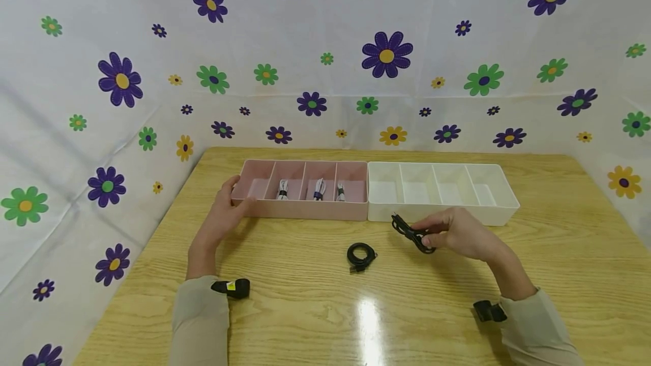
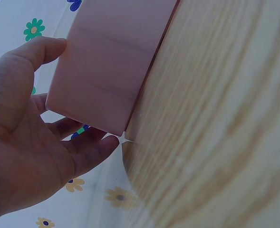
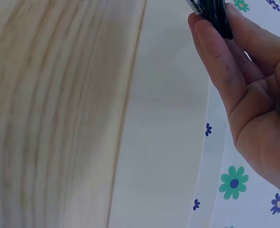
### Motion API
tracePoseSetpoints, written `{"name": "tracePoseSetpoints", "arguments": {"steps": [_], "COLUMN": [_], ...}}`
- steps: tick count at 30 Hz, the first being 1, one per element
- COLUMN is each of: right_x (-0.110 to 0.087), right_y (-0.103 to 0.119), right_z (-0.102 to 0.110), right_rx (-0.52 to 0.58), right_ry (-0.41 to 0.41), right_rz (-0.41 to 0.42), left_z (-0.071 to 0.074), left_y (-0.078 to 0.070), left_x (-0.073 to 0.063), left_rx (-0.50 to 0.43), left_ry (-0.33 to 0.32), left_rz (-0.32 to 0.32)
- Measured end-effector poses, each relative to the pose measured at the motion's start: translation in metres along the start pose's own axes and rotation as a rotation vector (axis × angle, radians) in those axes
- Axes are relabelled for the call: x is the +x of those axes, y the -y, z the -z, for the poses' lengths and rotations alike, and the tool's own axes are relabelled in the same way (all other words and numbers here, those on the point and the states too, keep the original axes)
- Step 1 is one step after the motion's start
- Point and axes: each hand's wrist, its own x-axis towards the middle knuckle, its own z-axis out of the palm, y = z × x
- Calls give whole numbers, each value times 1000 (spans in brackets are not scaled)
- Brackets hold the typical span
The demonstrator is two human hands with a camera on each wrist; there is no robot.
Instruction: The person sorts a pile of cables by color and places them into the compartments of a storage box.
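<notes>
My left hand (image 1: 222, 210) holds the left end of a pink divided box (image 1: 300, 209), thumb at its front wall and fingers around the end. In the left wrist view, that hand (image 2: 40, 123) curves about the box's corner. Bundled white cables (image 1: 283, 190) lie in several of its compartments; the leftmost is empty. My right hand (image 1: 460, 233) pinches a folded black cable (image 1: 407, 230) above the table, before the white divided box (image 1: 437, 213). In the right wrist view, the fingers grip the dark cable (image 3: 217, 16) near the top edge.
A coiled black cable (image 1: 351, 258) lies on the wooden table (image 1: 305, 309) between my hands. The pink and white boxes stand end to end. The white compartments look empty. Behind them hangs a flowered cloth (image 1: 325, 27).
</notes>
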Motion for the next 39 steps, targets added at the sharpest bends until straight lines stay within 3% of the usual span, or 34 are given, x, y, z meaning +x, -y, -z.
{"name": "tracePoseSetpoints", "arguments": {"steps": [14,24,31,39], "right_x": [3,4,5,9], "right_y": [-8,-9,-8,-7], "right_z": [3,3,3,-4], "right_rx": [215,293,350,466], "right_ry": [-92,-137,-227,-264], "right_rz": [-12,-14,24,23], "left_z": [-1,0,1,1], "left_y": [2,2,2,1], "left_x": [1,3,2,0], "left_rx": [-3,10,13,5], "left_ry": [-7,-2,-3,-2], "left_rz": [-3,2,0,-4]}}
